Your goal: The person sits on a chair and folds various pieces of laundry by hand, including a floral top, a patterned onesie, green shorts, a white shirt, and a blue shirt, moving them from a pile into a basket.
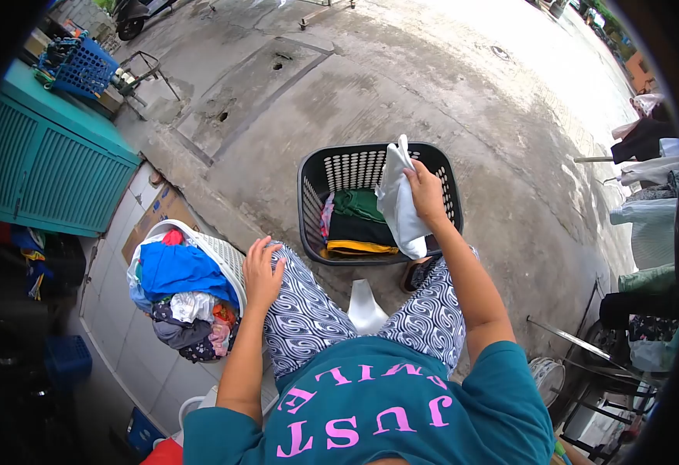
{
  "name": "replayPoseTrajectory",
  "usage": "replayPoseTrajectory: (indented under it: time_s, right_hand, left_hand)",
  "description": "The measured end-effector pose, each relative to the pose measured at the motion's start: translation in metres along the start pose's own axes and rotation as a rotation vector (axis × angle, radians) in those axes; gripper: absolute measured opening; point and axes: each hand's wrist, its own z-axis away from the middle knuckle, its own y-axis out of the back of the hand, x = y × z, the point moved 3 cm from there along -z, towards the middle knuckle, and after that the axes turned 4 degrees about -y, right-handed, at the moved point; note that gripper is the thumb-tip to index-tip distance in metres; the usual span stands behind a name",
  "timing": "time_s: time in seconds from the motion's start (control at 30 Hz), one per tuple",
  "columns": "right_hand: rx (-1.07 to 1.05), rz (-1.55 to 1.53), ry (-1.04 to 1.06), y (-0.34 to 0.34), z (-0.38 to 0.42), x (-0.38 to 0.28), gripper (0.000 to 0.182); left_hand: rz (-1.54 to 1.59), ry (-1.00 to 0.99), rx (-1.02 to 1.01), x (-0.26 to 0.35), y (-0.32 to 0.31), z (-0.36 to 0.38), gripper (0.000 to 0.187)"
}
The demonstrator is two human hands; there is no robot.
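Note:
My right hand (pixel 426 192) grips a folded white cloth (pixel 403 209) over the right side of a black laundry basket (pixel 306 203). Inside that basket lie a dark green cloth (pixel 359 204), a black folded cloth (pixel 359 230) with a yellow one at its front edge, and a pink patterned piece at the left. My left hand (pixel 261 273) rests on my left knee with its fingers spread, holding nothing. Beside it stands a white basket (pixel 223 260) heaped with crumpled clothes, a bright blue one (pixel 180 271) on top.
A teal louvered cabinet (pixel 53 155) stands at the left, with a blue crate (pixel 84 68) above it. Clothes hang along the right edge (pixel 649 225). Rough concrete ground (pixel 510 155) stretches ahead. A metal bar (pixel 568 337) juts in at the lower right.

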Motion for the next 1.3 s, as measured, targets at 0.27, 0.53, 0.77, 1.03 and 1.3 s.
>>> replayPoseTrajectory:
  time_s: [0.27,0.53,0.77,1.03,1.3]
  right_hand:
    - [0.045,-0.341,-0.149,-0.040,0.014,-0.002,0.026]
    - [0.071,-0.063,-0.401,-0.061,0.032,0.140,0.034]
    - [0.190,0.095,-0.431,-0.043,0.059,0.202,0.038]
    - [-0.049,-0.384,-0.282,-0.091,0.077,0.155,0.028]
    - [-0.301,-0.516,-0.440,-0.086,0.105,0.107,0.024]
  left_hand:
    - [0.050,0.099,-0.037,-0.002,-0.004,-0.011,0.023]
    - [0.056,0.084,-0.025,-0.002,-0.003,-0.011,0.022]
    - [0.057,0.076,-0.023,0.001,-0.006,-0.013,0.022]
    - [0.306,0.184,0.198,-0.008,0.001,-0.003,0.015]
    - [-0.205,0.426,0.514,-0.135,0.060,0.038,0.043]
